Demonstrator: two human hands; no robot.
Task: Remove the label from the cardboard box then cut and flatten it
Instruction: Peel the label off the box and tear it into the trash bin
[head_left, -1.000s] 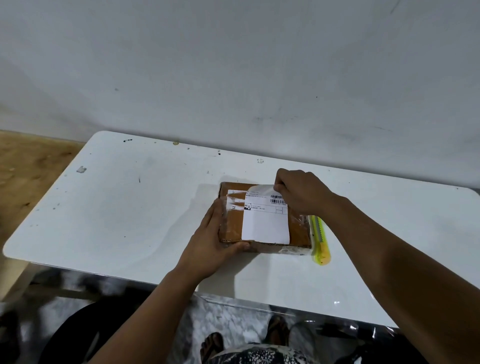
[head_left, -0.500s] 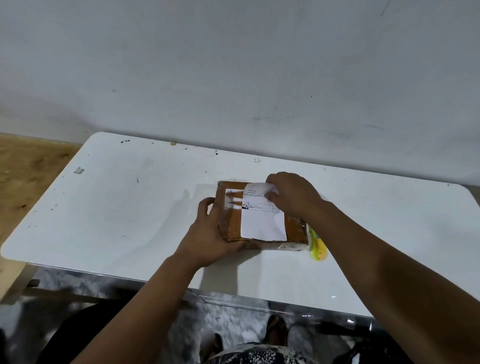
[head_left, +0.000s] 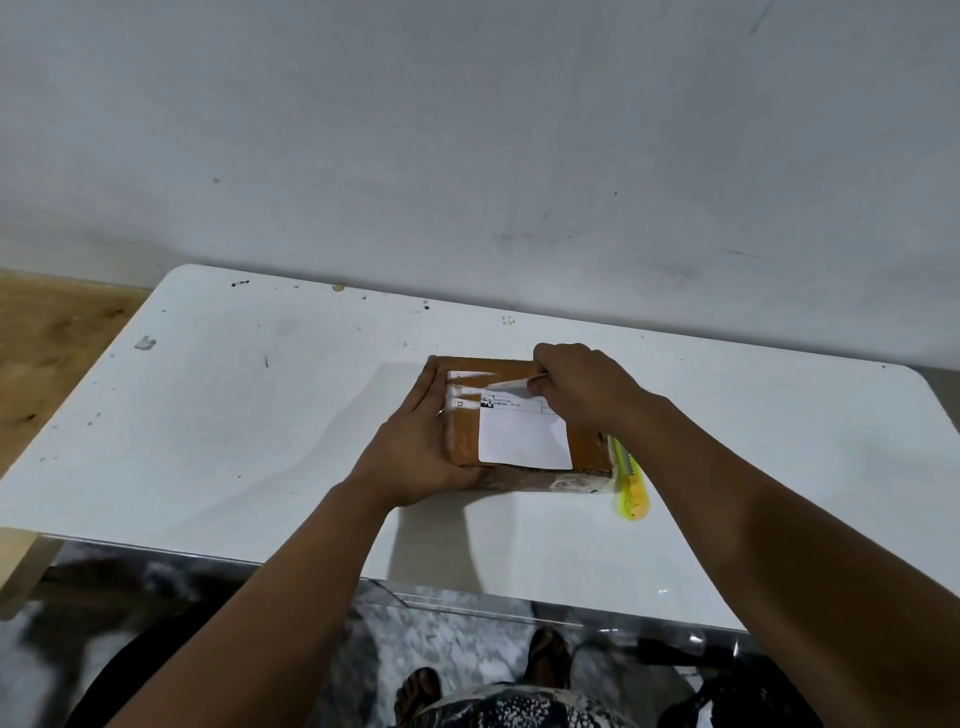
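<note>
Closest to the camera, at 6 o'clock, two feet (head_left: 550, 662) in sandals stand on a speckled floor (head_left: 457, 644). Above them is the front edge of a white table (head_left: 234, 415). Two bare arms reach up over it.

The left hand (head_left: 415, 457) sits at the left end of a brown cardboard box (head_left: 587, 457). Its fingers lie straight along that end and its thumb curls under the near corner, so it holds the box still. The box lies flat on the table, a little right of the middle.

A white label (head_left: 522, 434) is stuck on top of the box. At the box's 3 o'clock side lies a yellow cutter (head_left: 631, 488), touching the box.

The right hand (head_left: 582, 387) is at the far right corner of the box, at 1 o'clock. Its fingers are curled and pinch the label's top edge, which is folded up off the box.

Farthest away, at 12 o'clock, is a plain white wall (head_left: 467, 156). A wooden floor (head_left: 47, 332) shows at 9 o'clock.
</note>
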